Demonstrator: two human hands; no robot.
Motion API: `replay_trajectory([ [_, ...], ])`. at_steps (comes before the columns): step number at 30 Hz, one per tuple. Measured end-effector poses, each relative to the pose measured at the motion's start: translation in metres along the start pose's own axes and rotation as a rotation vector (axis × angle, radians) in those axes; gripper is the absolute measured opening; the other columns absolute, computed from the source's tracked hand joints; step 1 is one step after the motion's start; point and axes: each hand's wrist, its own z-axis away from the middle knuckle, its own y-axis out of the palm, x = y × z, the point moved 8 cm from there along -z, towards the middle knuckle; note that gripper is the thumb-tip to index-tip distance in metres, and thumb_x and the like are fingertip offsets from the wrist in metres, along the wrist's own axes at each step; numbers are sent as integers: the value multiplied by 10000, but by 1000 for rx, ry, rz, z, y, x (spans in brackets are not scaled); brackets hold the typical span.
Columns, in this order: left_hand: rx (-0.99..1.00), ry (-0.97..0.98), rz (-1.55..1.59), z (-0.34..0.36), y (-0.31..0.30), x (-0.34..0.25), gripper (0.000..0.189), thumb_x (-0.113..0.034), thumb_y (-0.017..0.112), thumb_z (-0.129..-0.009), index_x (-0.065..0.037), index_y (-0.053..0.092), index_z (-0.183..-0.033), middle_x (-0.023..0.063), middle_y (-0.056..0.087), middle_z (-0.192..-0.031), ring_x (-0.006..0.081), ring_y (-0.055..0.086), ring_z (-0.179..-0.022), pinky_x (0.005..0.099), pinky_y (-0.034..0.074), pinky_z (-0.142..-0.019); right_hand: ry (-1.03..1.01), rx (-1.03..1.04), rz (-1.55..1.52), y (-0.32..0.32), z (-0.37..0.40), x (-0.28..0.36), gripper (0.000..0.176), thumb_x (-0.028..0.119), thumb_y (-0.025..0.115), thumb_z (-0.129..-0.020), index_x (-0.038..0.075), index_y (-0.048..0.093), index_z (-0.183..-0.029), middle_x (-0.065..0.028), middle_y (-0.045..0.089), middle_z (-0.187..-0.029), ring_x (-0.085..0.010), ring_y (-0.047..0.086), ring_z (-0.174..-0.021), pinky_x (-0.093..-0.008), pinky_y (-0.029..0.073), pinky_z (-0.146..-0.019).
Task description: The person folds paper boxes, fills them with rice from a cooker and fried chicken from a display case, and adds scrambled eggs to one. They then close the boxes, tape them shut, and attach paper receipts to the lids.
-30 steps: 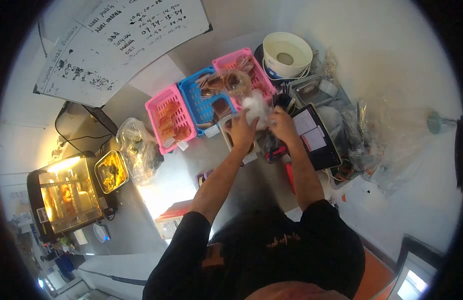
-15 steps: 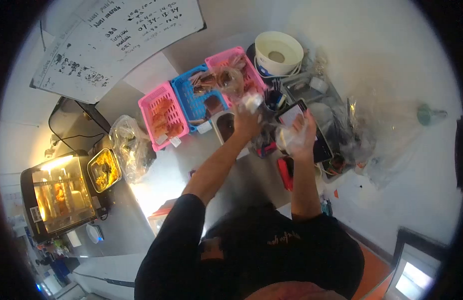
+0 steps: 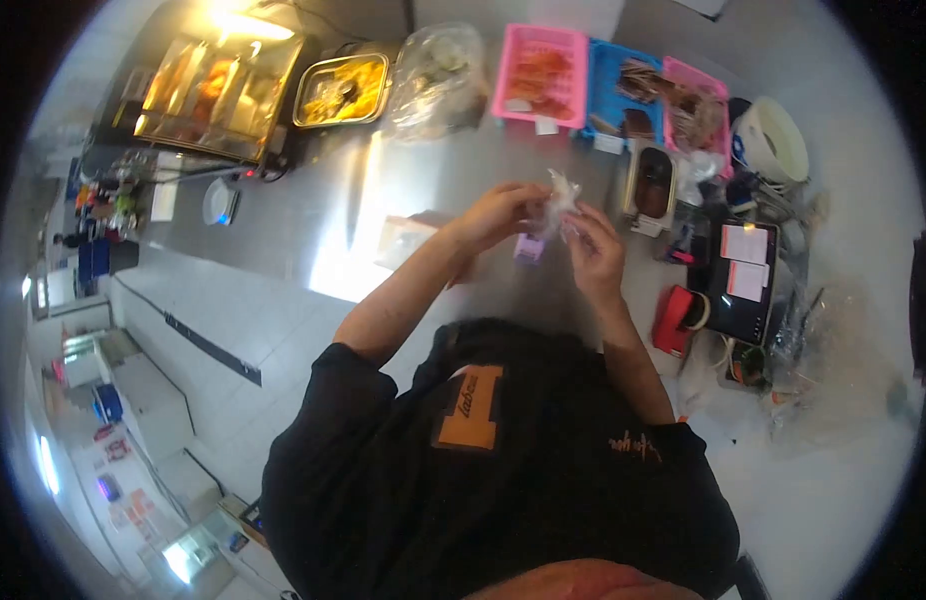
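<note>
Clear plastic piece: crumpled clear plastic (image 3: 561, 195), raised above the steel counter (image 3: 283, 235) slightly right of centre, in the upper half of the frame.
Left hand: left hand (image 3: 501, 212) closed in a narrow pinch on the left side of the plastic.
Right hand: right hand (image 3: 596, 256) with fingertips gathered narrowly at the lower right edge of the plastic; exact finger contact is too small to confirm.
Step in hand: judged to be two-handed handling of the plastic between the fingertips; whether it is being spread or bunched cannot be told.
Next move calls for: in judgement, a light pinch from both hands and a located free edge, as thin film tends to cling and fold.
Below the hands: purple item (image 3: 529, 247) on the counter, between the forearms.
Right of the hands: steel container (image 3: 647, 224) with dark brown contents; beyond it, tablet (image 3: 739, 313) and red item (image 3: 673, 319).
Above the hands: pink basket (image 3: 581, 75) beside blue basket (image 3: 603, 82), upper right of centre.
Upper left: tray of yellow food (image 3: 326, 123) beside lit display case (image 3: 218, 95).
</note>
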Motion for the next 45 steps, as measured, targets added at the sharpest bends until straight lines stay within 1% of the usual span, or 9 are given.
replay_trajectory([
  [7, -207, 478, -1759, 99, -165, -11, 364, -238, 676, -874, -142, 623, -1221, 112, 626, -1178, 307, 605, -1064, 423, 502, -919, 614, -233, -873, 89, 24, -63, 235, -10, 572, -868, -101, 631, -1077, -211, 623, -1149, -295, 650, -1045, -389, 527, -943],
  [11, -296, 242, -1598, 122, -186, 5, 311, -210, 717, -817, -122, 660, -1110, 110, 602, -1186, 313, 570, -1115, 439, 510, -894, 684, -149, -1065, 162, 15, -60, 263, 18, 505, -888, -121, 633, -1071, -213, 627, -1142, -321, 675, -972, -426, 554, -909],
  [14, -177, 4, -1605, 106, -211, 14, 364, -250, 751, -794, -125, 657, -1123, 102, 560, -1206, 285, 591, -1089, 422, 509, -903, 482, 55, -520, 208, 0, -67, 292, 83, 512, -883, -92, 661, -1064, -243, 655, -1117, -356, 674, -982, -434, 547, -888],
  [17, -12, 355, -1841, 115, -197, 9, 210, -215, 723, -821, -92, 697, -990, 108, 600, -1134, 290, 599, -1088, 423, 509, -892, 330, 469, 344, 254, -2, -52, 295, 157, 550, -870, -49, 688, -1031, -272, 673, -1048, -363, 678, -976, -444, 531, -868],
  [21, 46, 727, -1321, 127, -204, 8, 104, -166, 673, -857, -73, 701, -892, 93, 654, -936, 302, 602, -1065, 431, 511, -876, 315, 773, 685, 304, 6, -70, 305, 184, 558, -853, -1, 664, -1071, -282, 672, -993, -395, 675, -933, -477, 511, -845],
  [30, -3, 561, -1627, 108, -212, 27, 173, -212, 573, -902, -110, 703, -953, 94, 704, -956, 278, 625, -1020, 450, 464, -855, 381, 394, 797, 280, 18, -50, 537, 215, 529, -857, 110, 418, -1371, -277, 612, -1168, -387, 556, -1178, -496, 347, -1018],
  [37, 46, 401, -2002, 93, -197, -4, 229, -366, 767, -744, -191, 746, -890, 80, 656, -1084, 227, 598, -953, 481, 334, -895, 143, 162, 957, 260, 45, 9, 913, 417, 817, -682, 196, 356, -1438, -180, 497, -1335, -359, 407, -1291, -554, 281, -1054],
  [42, 422, 336, -1616, -18, -208, 11, 442, -388, 809, -716, -176, 711, -1092, 95, 628, -1151, 263, 586, -1068, 434, 408, -986, 421, 7, 1027, 216, 119, 2, 1095, 587, 834, -600, 152, 328, -1469, -214, 476, -1341, -348, 398, -1331, -530, 317, -1076],
  [45, 613, -211, -1359, -42, -226, 67, 556, -479, 572, -928, -164, 538, -1385, 80, 618, -1270, 222, 555, -1184, 352, 434, -1010, 1089, 454, 225, 248, 199, -128, 1050, 773, 645, -704, 101, 359, -1458, -260, 561, -1245, -367, 550, -1186, -456, 408, -1027],
])
